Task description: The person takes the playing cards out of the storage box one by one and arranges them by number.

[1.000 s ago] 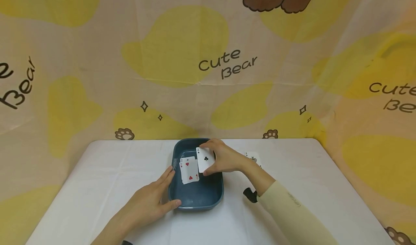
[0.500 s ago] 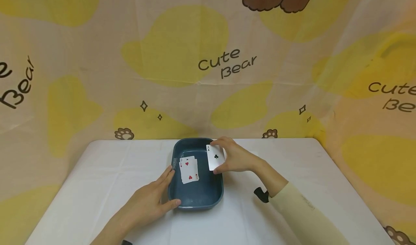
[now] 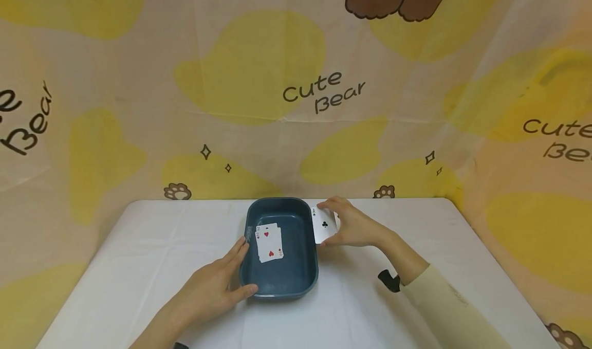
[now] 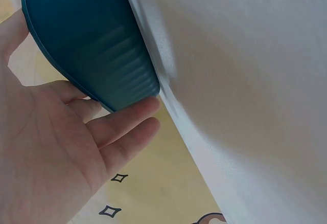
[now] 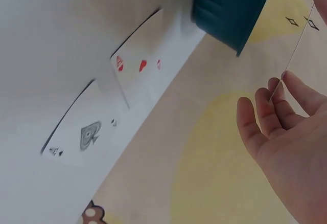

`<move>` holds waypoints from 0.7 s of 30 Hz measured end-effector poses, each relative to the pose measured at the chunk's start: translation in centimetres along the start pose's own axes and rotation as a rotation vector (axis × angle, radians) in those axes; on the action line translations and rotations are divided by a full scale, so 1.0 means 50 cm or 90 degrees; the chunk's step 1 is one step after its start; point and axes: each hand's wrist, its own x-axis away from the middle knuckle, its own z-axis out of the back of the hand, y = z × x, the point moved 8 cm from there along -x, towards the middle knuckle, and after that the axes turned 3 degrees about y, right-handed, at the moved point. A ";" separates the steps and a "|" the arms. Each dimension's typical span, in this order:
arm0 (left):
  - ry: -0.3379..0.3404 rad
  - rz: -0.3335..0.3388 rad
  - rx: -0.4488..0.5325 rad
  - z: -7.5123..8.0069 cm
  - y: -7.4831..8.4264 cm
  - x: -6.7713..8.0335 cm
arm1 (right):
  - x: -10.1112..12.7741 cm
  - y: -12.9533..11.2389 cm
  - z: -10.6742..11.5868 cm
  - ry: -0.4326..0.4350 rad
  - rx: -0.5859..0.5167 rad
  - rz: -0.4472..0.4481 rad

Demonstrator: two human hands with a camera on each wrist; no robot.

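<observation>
My right hand [image 3: 355, 223] pinches an ace of clubs [image 3: 325, 225] by its far and near edges, just beyond the right rim of a dark blue plastic tray [image 3: 291, 279]. In the right wrist view that card appears edge-on as a thin line. My left hand [image 3: 210, 290] rests against the tray's left side, with the thumb at the near left corner and the fingers fairly straight along the wall. Inside the tray lies a small stack of cards [image 3: 270, 243], a two of hearts on top. An ace of spades [image 5: 82, 132] and an ace of hearts [image 5: 140, 55] lie face up on the table.
The table wears a white cloth [image 3: 139, 267]. Behind it hangs a yellow-patterned curtain [image 3: 250, 66] with printed bears and lettering, close to the table's back edge. A black strap end [image 3: 389, 281] sticks out by the right wrist.
My right hand has moved right with the ace of clubs, from above the tray's inside to past its right rim. My left hand, the tray and the stack have stayed put.
</observation>
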 end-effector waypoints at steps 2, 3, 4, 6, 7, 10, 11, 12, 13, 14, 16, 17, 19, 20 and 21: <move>-0.001 -0.001 0.000 0.001 0.001 0.001 | 0.008 0.010 0.008 0.006 0.001 -0.006; -0.001 -0.001 0.000 0.002 0.001 0.001 | 0.011 0.016 0.013 0.008 0.000 -0.010; -0.002 -0.002 -0.001 0.003 0.002 0.001 | 0.015 0.021 0.017 0.011 -0.002 -0.014; -0.003 -0.001 -0.003 0.005 0.002 0.002 | 0.022 0.031 0.028 0.017 -0.004 -0.026; -0.002 -0.002 -0.003 0.005 0.003 0.002 | 0.026 0.036 0.034 0.019 -0.004 -0.032; -0.003 0.001 -0.005 0.005 0.002 0.001 | 0.037 0.053 0.047 0.021 -0.003 -0.044; -0.003 0.003 -0.004 0.004 0.002 0.000 | 0.041 0.060 0.050 0.022 -0.004 -0.047; -0.003 0.003 -0.002 0.004 0.001 0.000 | 0.044 0.066 0.054 0.022 -0.003 -0.050; -0.003 0.004 -0.002 0.003 0.000 0.000 | 0.047 0.073 0.057 0.023 -0.005 -0.053; -0.003 0.006 -0.002 0.002 -0.001 0.000 | 0.051 0.079 0.060 0.024 -0.006 -0.054; -0.003 0.008 -0.002 0.000 -0.003 -0.001 | 0.057 0.092 0.065 0.029 -0.007 -0.059; -0.002 0.008 -0.001 0.000 -0.004 -0.001 | 0.061 0.098 0.068 0.031 -0.008 -0.061; -0.002 0.007 -0.002 -0.001 -0.006 -0.001 | 0.069 0.110 0.074 0.036 -0.010 -0.070; -0.001 0.007 -0.002 -0.002 -0.007 -0.001 | 0.072 0.116 0.076 0.037 -0.012 -0.075; -0.001 0.008 -0.002 -0.002 -0.007 -0.001 | 0.076 0.122 0.079 0.038 -0.016 -0.080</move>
